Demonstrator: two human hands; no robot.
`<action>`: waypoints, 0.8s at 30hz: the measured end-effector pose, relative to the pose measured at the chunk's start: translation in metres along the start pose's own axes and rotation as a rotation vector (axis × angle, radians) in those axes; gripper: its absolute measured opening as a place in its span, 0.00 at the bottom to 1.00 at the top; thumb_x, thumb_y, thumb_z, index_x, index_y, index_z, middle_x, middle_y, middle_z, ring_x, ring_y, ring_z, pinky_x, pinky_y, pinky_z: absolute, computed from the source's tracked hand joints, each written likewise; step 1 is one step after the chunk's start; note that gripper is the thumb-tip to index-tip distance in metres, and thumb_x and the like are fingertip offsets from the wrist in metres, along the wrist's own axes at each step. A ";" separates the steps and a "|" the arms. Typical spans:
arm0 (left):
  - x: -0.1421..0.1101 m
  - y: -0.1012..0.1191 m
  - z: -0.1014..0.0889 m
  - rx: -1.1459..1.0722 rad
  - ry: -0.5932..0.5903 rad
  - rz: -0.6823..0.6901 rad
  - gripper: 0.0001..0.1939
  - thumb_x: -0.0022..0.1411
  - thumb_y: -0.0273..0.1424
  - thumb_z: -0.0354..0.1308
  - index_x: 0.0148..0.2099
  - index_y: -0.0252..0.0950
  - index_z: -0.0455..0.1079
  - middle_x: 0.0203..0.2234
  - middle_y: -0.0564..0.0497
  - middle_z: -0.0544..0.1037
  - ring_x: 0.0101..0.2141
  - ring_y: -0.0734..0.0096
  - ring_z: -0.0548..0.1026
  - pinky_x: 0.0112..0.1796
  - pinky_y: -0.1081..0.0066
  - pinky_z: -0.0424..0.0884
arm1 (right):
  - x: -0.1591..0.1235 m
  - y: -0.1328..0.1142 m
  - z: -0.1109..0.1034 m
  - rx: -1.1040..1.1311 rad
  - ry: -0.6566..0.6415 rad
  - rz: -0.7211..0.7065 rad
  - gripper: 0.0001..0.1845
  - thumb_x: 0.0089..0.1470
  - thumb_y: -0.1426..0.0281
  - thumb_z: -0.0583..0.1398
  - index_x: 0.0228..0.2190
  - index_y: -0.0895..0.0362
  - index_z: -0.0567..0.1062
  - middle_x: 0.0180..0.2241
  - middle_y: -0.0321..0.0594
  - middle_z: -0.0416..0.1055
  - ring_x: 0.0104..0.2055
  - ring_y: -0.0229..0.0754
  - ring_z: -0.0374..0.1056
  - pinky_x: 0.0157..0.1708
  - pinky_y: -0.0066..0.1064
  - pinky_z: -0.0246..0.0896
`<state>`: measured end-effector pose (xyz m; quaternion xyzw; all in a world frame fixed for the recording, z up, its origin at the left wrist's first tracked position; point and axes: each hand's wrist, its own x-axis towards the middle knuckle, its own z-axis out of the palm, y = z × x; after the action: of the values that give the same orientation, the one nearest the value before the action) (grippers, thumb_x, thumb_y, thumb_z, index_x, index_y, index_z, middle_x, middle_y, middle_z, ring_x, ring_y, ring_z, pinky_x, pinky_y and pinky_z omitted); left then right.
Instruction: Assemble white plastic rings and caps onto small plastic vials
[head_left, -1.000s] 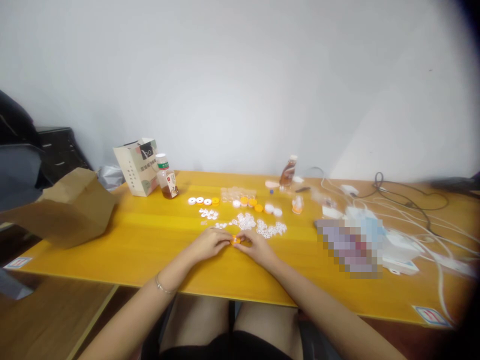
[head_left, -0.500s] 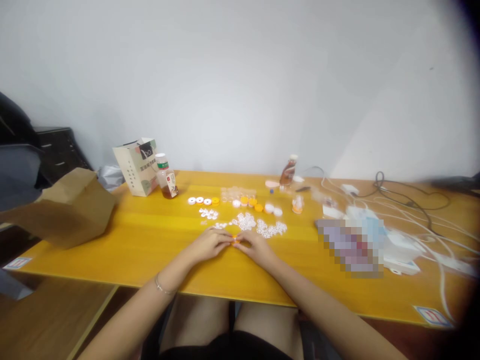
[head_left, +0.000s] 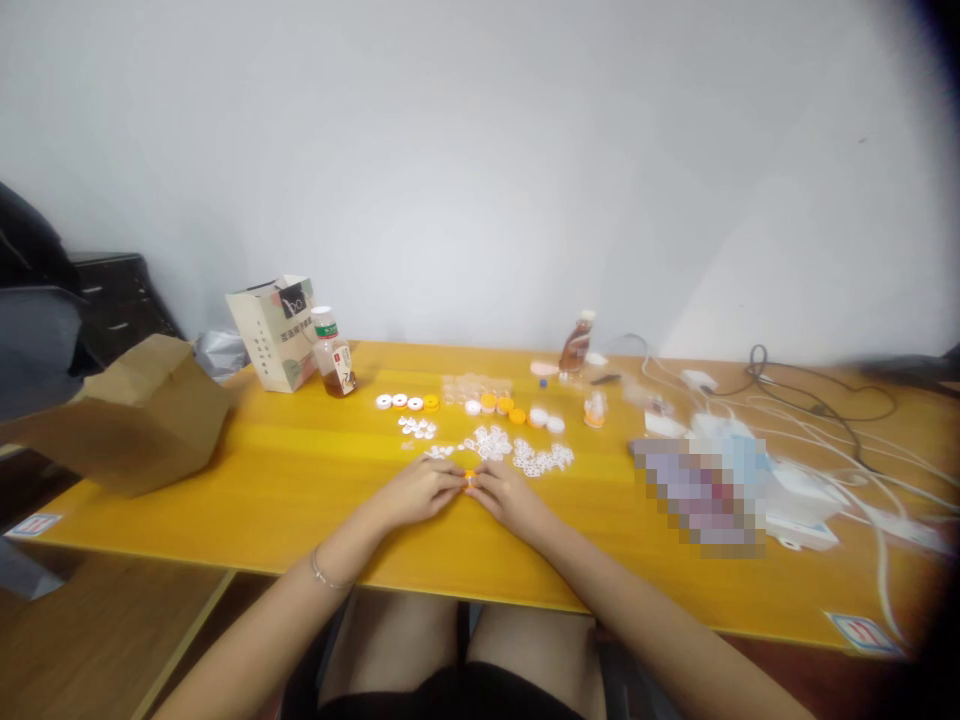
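Between my two hands, low over the table, is a small orange cap [head_left: 469, 477] with something whitish at its middle. The fingers of my left hand [head_left: 426, 489] pinch it from the left. From the other side, my right hand [head_left: 510, 492] has its thumb and fingers closed on it. My fingers cover most of its rim. Just beyond my hands lie a heap of small white rings [head_left: 491, 442] and another heap of white ring pieces [head_left: 541, 460]. Small white discs [head_left: 417, 428] are scattered to the left.
Behind the heaps stand rows of white caps [head_left: 399, 402] and orange caps [head_left: 496, 404]. A bottle [head_left: 336, 352] and a paper bag [head_left: 279, 335] are at back left, a dark drink bottle [head_left: 576, 345] farther right. Brown paper [head_left: 161, 420] covers the left; cables [head_left: 821, 410] clutter the right.
My right thumb and fingers have closed in slightly around the orange cap. Everything else on the table stays where it was.
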<state>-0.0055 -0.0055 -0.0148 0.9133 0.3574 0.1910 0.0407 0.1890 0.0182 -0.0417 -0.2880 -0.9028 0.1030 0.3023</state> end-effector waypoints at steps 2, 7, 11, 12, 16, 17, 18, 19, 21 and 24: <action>0.000 0.000 0.000 0.014 -0.012 0.003 0.14 0.60 0.28 0.45 0.45 0.39 0.68 0.41 0.49 0.72 0.42 0.69 0.69 0.45 0.68 0.60 | 0.000 -0.001 -0.001 -0.002 -0.010 0.002 0.09 0.54 0.69 0.51 0.30 0.55 0.71 0.34 0.42 0.66 0.36 0.41 0.64 0.38 0.34 0.60; 0.000 0.003 -0.002 0.001 -0.015 0.000 0.14 0.59 0.27 0.45 0.45 0.38 0.68 0.40 0.49 0.72 0.41 0.69 0.69 0.45 0.69 0.61 | 0.001 -0.001 -0.002 0.031 -0.004 0.007 0.08 0.53 0.69 0.52 0.30 0.55 0.71 0.34 0.42 0.66 0.36 0.41 0.64 0.38 0.35 0.60; 0.002 0.002 -0.005 -0.017 0.011 -0.021 0.13 0.59 0.27 0.45 0.43 0.39 0.68 0.39 0.49 0.73 0.40 0.70 0.69 0.43 0.70 0.61 | 0.001 0.001 0.000 0.062 0.020 0.045 0.06 0.52 0.68 0.53 0.29 0.55 0.70 0.33 0.42 0.67 0.35 0.40 0.64 0.37 0.34 0.60; 0.002 0.000 -0.007 -0.014 0.031 -0.047 0.13 0.59 0.27 0.45 0.43 0.39 0.68 0.38 0.49 0.73 0.40 0.70 0.69 0.43 0.71 0.61 | 0.001 0.001 0.000 0.069 0.025 0.057 0.06 0.52 0.68 0.53 0.28 0.55 0.70 0.32 0.41 0.67 0.35 0.40 0.64 0.37 0.33 0.60; 0.000 -0.017 -0.013 0.042 0.161 -0.302 0.11 0.58 0.27 0.47 0.39 0.38 0.69 0.35 0.48 0.73 0.38 0.68 0.70 0.41 0.71 0.62 | 0.003 0.003 -0.002 0.092 0.011 0.093 0.08 0.51 0.67 0.55 0.25 0.57 0.70 0.30 0.41 0.67 0.34 0.40 0.65 0.35 0.32 0.60; -0.001 -0.021 -0.014 0.061 0.185 -0.376 0.10 0.58 0.27 0.47 0.38 0.37 0.69 0.34 0.48 0.73 0.38 0.68 0.70 0.41 0.71 0.62 | 0.003 0.003 -0.002 0.098 0.007 0.098 0.08 0.51 0.67 0.55 0.25 0.57 0.70 0.29 0.41 0.67 0.34 0.40 0.65 0.35 0.32 0.60; -0.002 -0.025 -0.015 0.076 0.198 -0.435 0.10 0.58 0.27 0.47 0.38 0.37 0.69 0.34 0.48 0.73 0.38 0.68 0.70 0.40 0.71 0.62 | 0.003 0.004 -0.003 0.104 0.004 0.100 0.08 0.50 0.66 0.55 0.25 0.57 0.70 0.30 0.41 0.67 0.34 0.40 0.65 0.35 0.31 0.60; -0.003 -0.029 -0.015 0.082 0.203 -0.477 0.10 0.58 0.26 0.47 0.37 0.37 0.69 0.34 0.48 0.73 0.38 0.68 0.70 0.40 0.71 0.63 | 0.003 0.004 -0.003 0.110 0.003 0.101 0.07 0.50 0.67 0.55 0.25 0.57 0.70 0.30 0.41 0.67 0.34 0.40 0.65 0.35 0.31 0.60; -0.005 -0.033 -0.014 0.068 0.190 -0.514 0.09 0.57 0.26 0.47 0.36 0.37 0.69 0.34 0.48 0.73 0.37 0.68 0.70 0.39 0.72 0.63 | 0.003 0.005 -0.003 0.125 0.006 0.101 0.07 0.50 0.67 0.56 0.25 0.56 0.70 0.30 0.40 0.67 0.34 0.40 0.65 0.35 0.31 0.60; -0.007 -0.034 -0.012 0.027 0.142 -0.521 0.08 0.57 0.27 0.48 0.34 0.37 0.69 0.33 0.49 0.73 0.35 0.69 0.70 0.38 0.73 0.63 | 0.002 0.005 -0.003 0.148 0.013 0.105 0.05 0.49 0.68 0.56 0.25 0.56 0.70 0.30 0.40 0.68 0.33 0.40 0.65 0.34 0.31 0.60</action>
<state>-0.0367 0.0142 -0.0131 0.7753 0.5847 0.2331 0.0512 0.1920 0.0239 -0.0397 -0.3125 -0.8744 0.1832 0.3228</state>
